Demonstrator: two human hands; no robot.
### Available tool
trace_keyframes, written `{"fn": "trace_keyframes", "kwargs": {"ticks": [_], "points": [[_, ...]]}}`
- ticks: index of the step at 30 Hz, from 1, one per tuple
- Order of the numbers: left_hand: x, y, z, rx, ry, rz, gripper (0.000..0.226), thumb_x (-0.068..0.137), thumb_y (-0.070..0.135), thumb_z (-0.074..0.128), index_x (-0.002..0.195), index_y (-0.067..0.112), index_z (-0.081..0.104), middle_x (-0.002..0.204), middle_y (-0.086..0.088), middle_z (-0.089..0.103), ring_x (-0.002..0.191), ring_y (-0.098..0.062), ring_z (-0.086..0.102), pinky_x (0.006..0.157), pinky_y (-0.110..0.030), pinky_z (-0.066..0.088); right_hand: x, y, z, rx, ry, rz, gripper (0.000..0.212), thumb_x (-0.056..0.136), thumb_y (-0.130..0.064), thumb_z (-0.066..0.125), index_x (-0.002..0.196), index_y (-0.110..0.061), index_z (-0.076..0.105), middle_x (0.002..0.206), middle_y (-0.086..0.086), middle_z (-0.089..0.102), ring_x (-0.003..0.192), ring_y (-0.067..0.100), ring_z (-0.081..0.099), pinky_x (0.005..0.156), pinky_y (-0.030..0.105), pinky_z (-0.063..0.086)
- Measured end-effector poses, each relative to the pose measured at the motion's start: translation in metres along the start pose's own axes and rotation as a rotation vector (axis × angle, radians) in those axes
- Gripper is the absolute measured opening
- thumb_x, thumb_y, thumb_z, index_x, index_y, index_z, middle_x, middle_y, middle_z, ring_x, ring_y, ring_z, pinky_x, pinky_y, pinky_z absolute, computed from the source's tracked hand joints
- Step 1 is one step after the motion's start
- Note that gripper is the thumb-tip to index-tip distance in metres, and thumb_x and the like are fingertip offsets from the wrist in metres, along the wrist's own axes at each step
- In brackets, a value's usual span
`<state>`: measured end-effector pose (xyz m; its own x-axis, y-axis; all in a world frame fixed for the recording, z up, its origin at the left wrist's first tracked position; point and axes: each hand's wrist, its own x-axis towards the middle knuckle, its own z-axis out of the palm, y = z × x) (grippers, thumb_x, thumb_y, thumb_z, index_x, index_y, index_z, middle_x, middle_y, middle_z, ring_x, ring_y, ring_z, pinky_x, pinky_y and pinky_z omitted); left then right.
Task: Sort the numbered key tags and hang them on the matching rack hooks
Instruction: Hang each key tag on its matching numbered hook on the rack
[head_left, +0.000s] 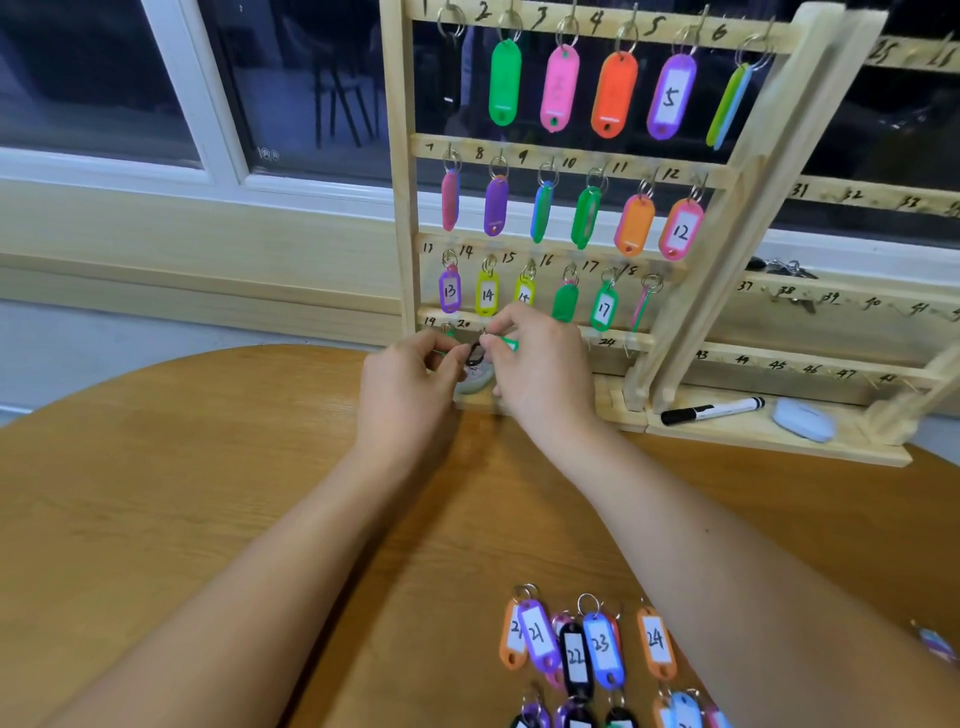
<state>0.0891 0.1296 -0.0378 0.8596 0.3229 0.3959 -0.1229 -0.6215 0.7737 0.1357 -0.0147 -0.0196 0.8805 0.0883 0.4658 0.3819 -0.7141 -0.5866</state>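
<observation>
A wooden key rack (402, 171) with numbered hooks stands at the table's far edge. Coloured tags hang on its rows 1 to 18. Both my hands meet at the bottom row, near the hooks marked 19 and 20. My left hand (410, 384) and my right hand (540, 364) pinch a key ring (475, 353) between their fingertips. A green tag (508, 343) sticks out by my right fingers. A grey tag (475, 384) hangs below the ring, partly hidden. Loose tags numbered 21 (537, 636), 22 (575, 660), 23 (602, 647) and 24 (655, 642) lie at the near edge.
A second rack (831, 306) with hooks 25 to 48 stands to the right, with keys on one rail. A black marker (711, 410) and a pale eraser (802, 418) lie on its base. The round wooden table (182, 467) sits under a window.
</observation>
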Motion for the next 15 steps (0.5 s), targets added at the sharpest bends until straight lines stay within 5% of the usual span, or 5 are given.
{"fn": "trace_keyframes", "kwargs": {"ticks": [5,15], "points": [[-0.014,-0.007,-0.004,-0.002,-0.049,-0.018,0.015,0.098,0.044,0.070,0.089,0.033,0.073,0.073,0.015,0.074,0.061,-0.007,0.069,0.078,-0.038,0.059,-0.007,0.000,-0.003,0.053,0.101,-0.106,0.005,0.101,-0.034,0.065,0.097,-0.030,0.065,0.081,-0.002,0.074,0.060,0.025,0.070,0.063,0.042,0.058],[-0.054,-0.010,-0.027,-0.018,-0.207,-0.033,0.007,0.095,0.028,0.074,0.090,0.032,0.074,0.073,0.011,0.075,0.060,-0.009,0.068,0.072,-0.035,0.059,-0.008,0.004,0.007,-0.059,-0.039,-0.043,0.011,0.099,-0.032,0.069,0.110,-0.032,0.065,0.093,-0.001,0.072,0.072,0.027,0.073,0.073,0.044,0.060]]}}
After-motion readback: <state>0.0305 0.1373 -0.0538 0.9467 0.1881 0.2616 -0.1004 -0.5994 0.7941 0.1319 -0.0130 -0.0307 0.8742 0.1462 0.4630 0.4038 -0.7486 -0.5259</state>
